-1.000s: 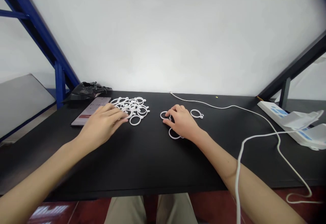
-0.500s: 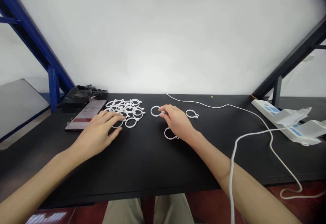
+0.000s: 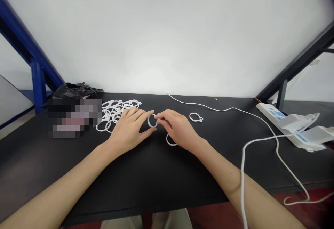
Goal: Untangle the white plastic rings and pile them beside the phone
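My right hand [image 3: 180,129] pinches a white plastic ring [image 3: 151,121] at its right edge, just above the black table [image 3: 156,173]. My left hand [image 3: 129,129] lies beside it with fingers stretched out, the index tip and thumb at the ring's left side. A heap of several white rings [image 3: 112,110] lies behind my left hand. Another ring [image 3: 169,141] is partly hidden under my right palm. A single ring with a small eyelet [image 3: 196,117] lies to the right of my right hand.
A blurred flat object [image 3: 74,121] and a black crumpled bag [image 3: 74,89] sit at the table's back left. A white cable [image 3: 261,140] runs across the right side to a white power strip [image 3: 289,124]. Blue frame [image 3: 39,83] at left.
My left hand moved right from the ring heap to the middle. My right hand drew one ring leftwards, and the two hands now meet at it. The camera turned slightly left.
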### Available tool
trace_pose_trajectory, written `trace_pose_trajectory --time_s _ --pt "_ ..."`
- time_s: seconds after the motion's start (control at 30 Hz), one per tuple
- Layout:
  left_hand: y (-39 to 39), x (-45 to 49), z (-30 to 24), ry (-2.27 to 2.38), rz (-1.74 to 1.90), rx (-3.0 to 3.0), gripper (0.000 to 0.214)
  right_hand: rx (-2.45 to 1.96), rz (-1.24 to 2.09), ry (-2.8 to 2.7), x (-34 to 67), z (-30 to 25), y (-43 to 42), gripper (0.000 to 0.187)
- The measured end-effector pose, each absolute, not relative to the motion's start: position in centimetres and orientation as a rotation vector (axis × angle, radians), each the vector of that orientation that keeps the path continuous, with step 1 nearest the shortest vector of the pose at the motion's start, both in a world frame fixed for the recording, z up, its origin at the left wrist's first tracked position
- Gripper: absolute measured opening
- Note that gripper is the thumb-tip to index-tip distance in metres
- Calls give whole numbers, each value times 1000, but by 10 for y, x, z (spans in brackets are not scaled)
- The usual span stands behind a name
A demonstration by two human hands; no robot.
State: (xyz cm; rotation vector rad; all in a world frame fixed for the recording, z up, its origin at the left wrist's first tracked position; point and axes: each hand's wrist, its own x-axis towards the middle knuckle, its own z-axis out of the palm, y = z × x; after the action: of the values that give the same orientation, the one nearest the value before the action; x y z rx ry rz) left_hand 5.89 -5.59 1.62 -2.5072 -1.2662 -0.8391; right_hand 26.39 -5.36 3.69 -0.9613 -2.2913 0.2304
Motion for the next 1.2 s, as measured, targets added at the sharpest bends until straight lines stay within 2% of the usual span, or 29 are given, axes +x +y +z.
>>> trace_pose_trajectory --time_s 0.4,0.47,0.53,0.63,0.77,0.9,0.97,1.1,1.2 --pt "-71 56 27 -1334 -1000 -2561 26 -888 438 -2156 255 42 -61 13" --pt "-70 45 32 -1344 -973 -2563 27 -928 434 -2175 258 41 -57 19" --pt "-68 31 36 -1394 -916 -2531 29 -1067 344 -2193 265 40 -51 30" --pt "-64 8 40 -1485 -755 -2555 30 -1450 77 -2198 281 45 -41 20" --pt "-57 -10 33 -1539 -550 -2579 29 -1881 -78 -2097 297 55 -35 40" --pt "-51 -13 22 -1553 -495 -2511 28 -2029 -85 -2104 298 54 -36 49" --pt "-49 -13 19 -1554 -501 -2501 29 -2031 -65 -2160 296 50 -37 45" --pt "-49 -10 20 -1545 -507 -2539 31 -1989 -9 -2235 292 42 -37 24" --pt "-52 -7 24 -1558 -526 -2536 30 -1920 14 -2225 291 41 -35 15"
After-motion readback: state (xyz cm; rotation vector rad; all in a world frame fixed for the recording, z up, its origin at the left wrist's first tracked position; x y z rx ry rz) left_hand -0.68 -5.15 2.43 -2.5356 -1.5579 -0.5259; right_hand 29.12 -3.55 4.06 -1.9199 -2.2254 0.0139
